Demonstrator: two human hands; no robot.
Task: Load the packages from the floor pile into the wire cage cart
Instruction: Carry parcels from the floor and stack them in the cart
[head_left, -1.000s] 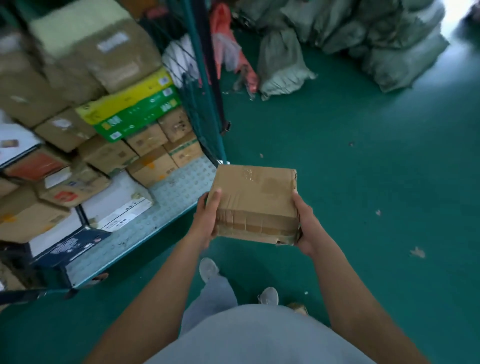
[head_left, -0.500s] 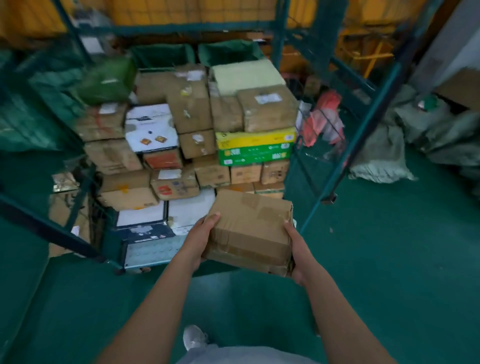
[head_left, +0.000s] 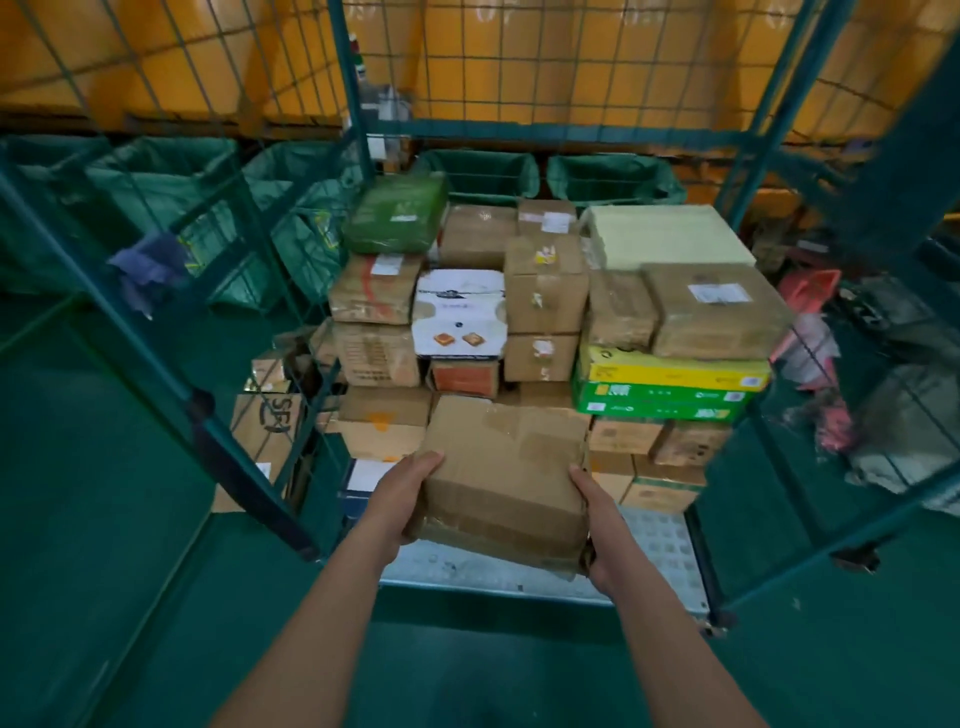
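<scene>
Both bare forearms reach forward, and between them is a cardboard box (head_left: 506, 478), held over the open front edge of the cart's metal floor (head_left: 660, 545). The box is plain brown, squat and roughly square, with glossy tape strips crossing its top and wrinkled tape wrapped round its near side; its corners look soft and a little crushed. The left hand (head_left: 402, 496) grips the box's left side, thumb lying on the top edge and fingers curled underneath. The right hand (head_left: 597, 512) clamps the right side the same way, fingers hidden under the box. The box sits tilted, near edge lower.

The floor of the cart is pale sheet metal with a raised dimple pattern. Just beyond the box rises a stack of packages (head_left: 545, 312): mostly taped brown cartons, plus a flat yellow carton (head_left: 675, 371) on a green one (head_left: 660, 402), a white printed carton (head_left: 460, 314) and a green plastic-wrapped parcel (head_left: 395, 221). Green wire mesh (head_left: 597, 67) walls the cart behind the stack.
</scene>
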